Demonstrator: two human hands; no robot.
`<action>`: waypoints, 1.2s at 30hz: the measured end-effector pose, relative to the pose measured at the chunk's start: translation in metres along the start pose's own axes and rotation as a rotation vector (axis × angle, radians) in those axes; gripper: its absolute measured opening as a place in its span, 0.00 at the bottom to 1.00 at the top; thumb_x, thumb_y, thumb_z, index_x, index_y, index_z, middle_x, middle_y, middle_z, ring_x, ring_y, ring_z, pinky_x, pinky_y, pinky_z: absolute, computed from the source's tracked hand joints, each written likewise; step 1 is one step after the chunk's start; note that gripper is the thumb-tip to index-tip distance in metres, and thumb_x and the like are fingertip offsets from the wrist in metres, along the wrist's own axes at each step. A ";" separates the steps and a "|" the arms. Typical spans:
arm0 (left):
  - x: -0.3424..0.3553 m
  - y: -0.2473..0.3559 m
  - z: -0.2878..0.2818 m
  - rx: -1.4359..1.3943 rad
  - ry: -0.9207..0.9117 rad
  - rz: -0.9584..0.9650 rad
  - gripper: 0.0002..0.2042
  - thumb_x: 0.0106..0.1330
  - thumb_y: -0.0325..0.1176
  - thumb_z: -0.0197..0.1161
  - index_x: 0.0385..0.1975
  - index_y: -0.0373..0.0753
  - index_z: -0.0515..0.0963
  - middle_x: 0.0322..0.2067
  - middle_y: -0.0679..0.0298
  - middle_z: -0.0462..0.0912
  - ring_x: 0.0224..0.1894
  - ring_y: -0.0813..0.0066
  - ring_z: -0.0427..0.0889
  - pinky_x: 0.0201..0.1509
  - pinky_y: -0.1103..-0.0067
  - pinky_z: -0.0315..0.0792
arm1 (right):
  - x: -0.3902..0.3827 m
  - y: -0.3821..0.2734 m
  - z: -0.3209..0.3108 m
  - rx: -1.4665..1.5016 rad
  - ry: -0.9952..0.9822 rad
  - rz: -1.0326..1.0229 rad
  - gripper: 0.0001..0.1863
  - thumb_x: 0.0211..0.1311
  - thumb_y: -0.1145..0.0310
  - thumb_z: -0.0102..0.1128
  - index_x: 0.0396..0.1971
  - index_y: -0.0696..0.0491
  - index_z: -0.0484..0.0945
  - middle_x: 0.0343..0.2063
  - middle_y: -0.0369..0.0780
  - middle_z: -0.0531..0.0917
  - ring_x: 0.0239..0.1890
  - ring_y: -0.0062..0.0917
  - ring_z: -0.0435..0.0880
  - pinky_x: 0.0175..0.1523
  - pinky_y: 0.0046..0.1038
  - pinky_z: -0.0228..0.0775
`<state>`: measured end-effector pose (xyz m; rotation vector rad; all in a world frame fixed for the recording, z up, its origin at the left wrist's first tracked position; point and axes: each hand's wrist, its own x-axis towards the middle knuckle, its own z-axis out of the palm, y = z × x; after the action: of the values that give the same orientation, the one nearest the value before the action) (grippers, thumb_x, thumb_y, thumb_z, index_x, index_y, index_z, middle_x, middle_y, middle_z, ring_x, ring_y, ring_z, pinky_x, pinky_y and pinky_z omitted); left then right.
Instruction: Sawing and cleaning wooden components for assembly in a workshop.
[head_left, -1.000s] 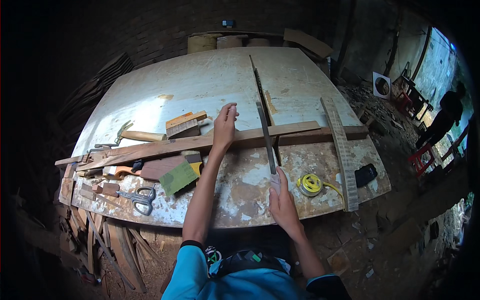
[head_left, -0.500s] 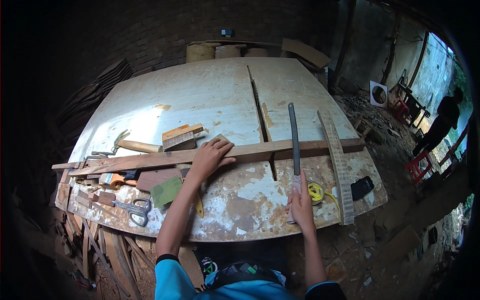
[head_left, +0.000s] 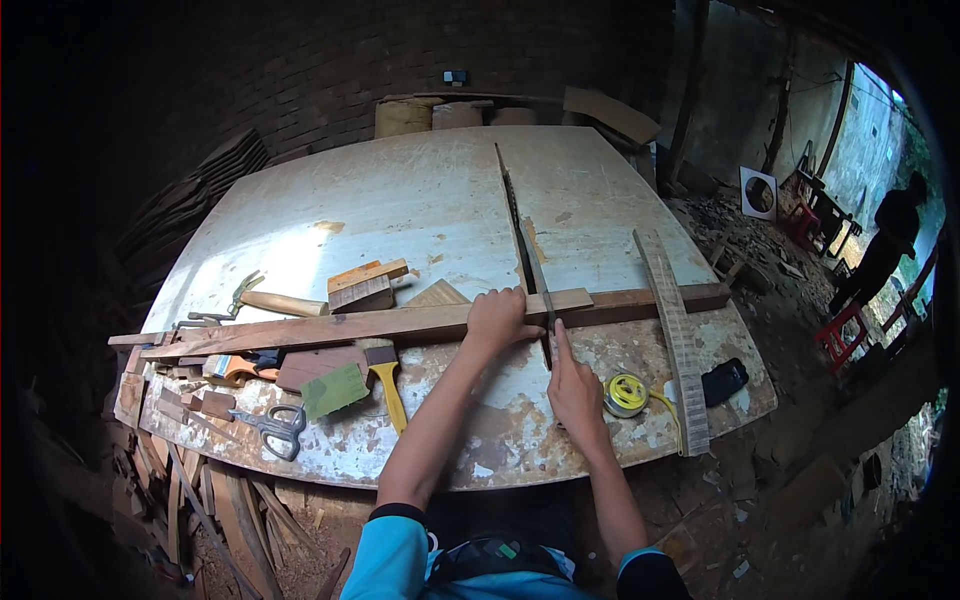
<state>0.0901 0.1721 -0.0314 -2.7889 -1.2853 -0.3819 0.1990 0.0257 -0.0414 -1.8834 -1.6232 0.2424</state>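
Observation:
A long pale wooden strip (head_left: pixel 400 323) lies across the worktable, beside a darker reddish bar (head_left: pixel 650 303). My left hand (head_left: pixel 497 322) grips the strip near its right end, fingers bent over the top. My right hand (head_left: pixel 577 388) is closed on a long, narrow dark-bladed tool (head_left: pixel 539 268), whose pale handle is now hidden by the hand. The blade crosses the strip just right of my left hand, above the slot in the table. Whether it has teeth cannot be made out. A yellow tape measure (head_left: pixel 625 395) rests right of my right hand.
On the worktable (head_left: pixel 400 220) lie a claw hammer (head_left: pixel 285 303), wood blocks (head_left: pixel 362 292), a yellow-handled brush (head_left: pixel 390 390), green sandpaper (head_left: pixel 335 391) and scissors (head_left: pixel 279 428). At right are a rough slat (head_left: pixel 672 340) and a black case (head_left: pixel 724 382). A person (head_left: pixel 890 240) stands beyond.
My left hand has slid right along the strip. My right hand has moved left and forward, bringing the blade from upright at the right to across the strip. The strip's right end now shows.

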 end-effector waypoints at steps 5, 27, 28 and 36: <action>0.002 -0.001 0.010 -0.017 0.114 -0.031 0.32 0.39 0.60 0.69 0.27 0.33 0.73 0.20 0.55 0.80 0.25 0.57 0.81 0.29 0.70 0.75 | 0.009 0.006 0.000 -0.056 0.031 -0.051 0.28 0.64 0.69 0.42 0.65 0.46 0.53 0.15 0.52 0.75 0.21 0.47 0.77 0.29 0.43 0.67; 0.005 0.000 0.014 -0.019 0.084 -0.098 0.31 0.35 0.57 0.73 0.31 0.37 0.74 0.26 0.62 0.82 0.32 0.67 0.83 0.36 0.74 0.73 | 0.017 -0.005 -0.007 -0.139 0.021 -0.079 0.29 0.61 0.72 0.48 0.63 0.50 0.57 0.14 0.52 0.74 0.18 0.45 0.75 0.27 0.44 0.65; 0.004 -0.002 0.012 -0.034 0.066 -0.108 0.31 0.34 0.57 0.73 0.31 0.37 0.74 0.26 0.62 0.82 0.32 0.67 0.83 0.36 0.74 0.73 | 0.011 -0.005 -0.010 -0.167 -0.016 -0.065 0.28 0.61 0.71 0.47 0.63 0.50 0.58 0.14 0.52 0.74 0.18 0.46 0.75 0.28 0.43 0.66; 0.006 0.002 0.012 -0.029 0.090 -0.107 0.29 0.35 0.56 0.73 0.28 0.39 0.74 0.26 0.62 0.82 0.32 0.67 0.83 0.36 0.75 0.73 | 0.026 -0.001 -0.014 -0.143 -0.008 -0.076 0.28 0.60 0.71 0.47 0.62 0.45 0.59 0.16 0.52 0.76 0.21 0.47 0.76 0.30 0.44 0.67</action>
<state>0.0975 0.1768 -0.0411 -2.6989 -1.4234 -0.5297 0.2111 0.0459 -0.0230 -1.9235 -1.7542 0.1042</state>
